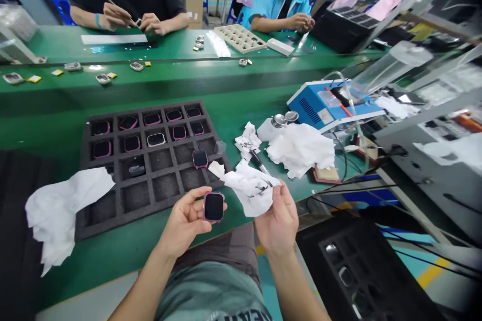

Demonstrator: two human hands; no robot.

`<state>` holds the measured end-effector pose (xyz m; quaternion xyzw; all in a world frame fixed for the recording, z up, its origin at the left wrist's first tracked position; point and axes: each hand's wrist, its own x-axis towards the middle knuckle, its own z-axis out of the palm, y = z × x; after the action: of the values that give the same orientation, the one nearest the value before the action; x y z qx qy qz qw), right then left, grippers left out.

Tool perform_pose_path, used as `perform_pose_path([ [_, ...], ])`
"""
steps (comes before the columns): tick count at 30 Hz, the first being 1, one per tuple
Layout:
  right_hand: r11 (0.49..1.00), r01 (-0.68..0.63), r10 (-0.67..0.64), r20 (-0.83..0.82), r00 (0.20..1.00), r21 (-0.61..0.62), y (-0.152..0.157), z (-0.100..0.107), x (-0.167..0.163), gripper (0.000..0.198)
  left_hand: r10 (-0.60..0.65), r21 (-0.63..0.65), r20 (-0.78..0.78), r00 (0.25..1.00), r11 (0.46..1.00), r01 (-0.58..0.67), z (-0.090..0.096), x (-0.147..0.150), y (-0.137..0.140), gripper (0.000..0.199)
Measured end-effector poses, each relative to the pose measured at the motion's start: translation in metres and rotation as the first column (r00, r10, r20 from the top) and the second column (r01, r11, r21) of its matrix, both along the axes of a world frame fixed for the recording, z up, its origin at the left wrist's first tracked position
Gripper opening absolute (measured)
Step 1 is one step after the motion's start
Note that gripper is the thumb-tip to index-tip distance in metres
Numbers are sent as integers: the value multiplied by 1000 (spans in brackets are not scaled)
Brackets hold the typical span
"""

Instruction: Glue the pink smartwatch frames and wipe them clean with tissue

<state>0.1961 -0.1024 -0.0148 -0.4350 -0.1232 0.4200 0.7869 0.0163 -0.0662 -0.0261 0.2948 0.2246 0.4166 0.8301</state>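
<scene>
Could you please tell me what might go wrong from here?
The wipe in the right hand carries black smudges, so it might mark the watch if they touch.

The left hand holds that watch in its fingers, so a loose grip could let it drop.

A white cloth lies over the corner of the black tray; tugging it might disturb the tray.
</scene>
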Motion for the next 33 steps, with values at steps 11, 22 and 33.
perform_pose_path([
  [11, 992, -116, 124, 337, 933, -42, 2, -11, -18, 25, -120, -33, -139, 983, 993, 116, 3, 1, -2, 57],
  [22, 992, -84, 121, 483, 867, -98, -16, -36, -33, 24, 89, -13, -209, 974, 996, -94, -3, 4, -5, 53],
  [33, 995, -70, 85, 248, 965, -67, -5, -26, -62, 28, 366, 82, -352, 862, 929, -361, -3, 20, -10, 60],
])
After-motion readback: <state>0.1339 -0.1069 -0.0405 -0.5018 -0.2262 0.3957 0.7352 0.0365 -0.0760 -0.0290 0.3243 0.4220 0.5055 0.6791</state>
